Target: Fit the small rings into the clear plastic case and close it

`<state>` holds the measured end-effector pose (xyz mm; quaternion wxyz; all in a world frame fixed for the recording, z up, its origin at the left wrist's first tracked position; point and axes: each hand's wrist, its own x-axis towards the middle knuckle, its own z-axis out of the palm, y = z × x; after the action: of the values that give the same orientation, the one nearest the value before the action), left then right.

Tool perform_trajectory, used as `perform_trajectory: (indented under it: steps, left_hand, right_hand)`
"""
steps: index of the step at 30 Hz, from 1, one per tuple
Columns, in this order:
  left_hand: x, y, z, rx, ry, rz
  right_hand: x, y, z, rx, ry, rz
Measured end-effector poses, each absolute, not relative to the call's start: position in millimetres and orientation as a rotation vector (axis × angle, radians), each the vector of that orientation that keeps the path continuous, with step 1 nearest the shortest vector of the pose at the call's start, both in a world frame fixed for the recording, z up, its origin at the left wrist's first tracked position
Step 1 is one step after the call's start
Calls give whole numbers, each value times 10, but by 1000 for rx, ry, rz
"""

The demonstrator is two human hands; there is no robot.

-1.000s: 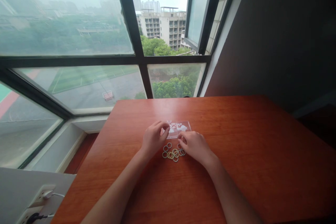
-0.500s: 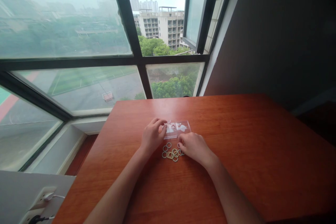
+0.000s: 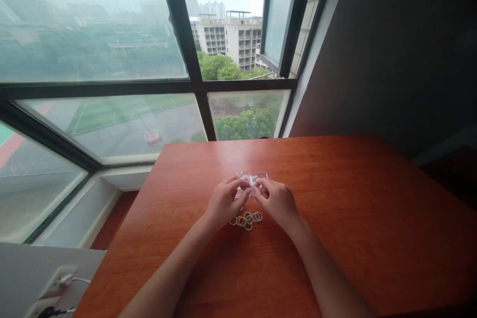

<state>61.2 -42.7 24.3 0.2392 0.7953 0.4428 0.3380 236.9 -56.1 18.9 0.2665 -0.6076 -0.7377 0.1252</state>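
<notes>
Both my hands meet over a clear plastic piece (image 3: 252, 179) with white markings, which lies flat on the wooden table (image 3: 335, 198). My left hand (image 3: 228, 199) is closed, thumb and index fingertips pressed near the piece's front edge; what they hold is too small to make out. My right hand (image 3: 276, 201) pinches beside it, fingertips almost touching the left ones, with a small pale ring that is mostly hidden. Just in front of the hands lie several small rings (image 3: 247, 219), pale green and yellowish, some overlapping. Part of the pile is covered by the left hand.
Large windows with a dark frame (image 3: 197, 87) stand beyond the table's far edge. A grey wall (image 3: 387, 59) rises on the right. At lower left, wall sockets (image 3: 61, 280) hold plugs with cables.
My right hand has lifted from the rings up to the plastic piece, and the ring at its fingertips has left the table. My left hand has shifted right and slightly nearer, toward it.
</notes>
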Motion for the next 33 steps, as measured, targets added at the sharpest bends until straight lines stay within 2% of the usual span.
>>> perform_trajectory:
  steps: [16, 25, 33]
  left_hand:
    - [630, -428, 187, 2149, 1227, 929]
    - [584, -265, 84, 2176, 1617, 1005]
    - [497, -222, 77, 2208, 1593, 934]
  right_hand:
    - [2355, -577, 171, -1554, -1975, 350]
    - [2309, -594, 195, -1597, -2099, 357]
    - [2295, -608, 241, -1610, -2203, 437]
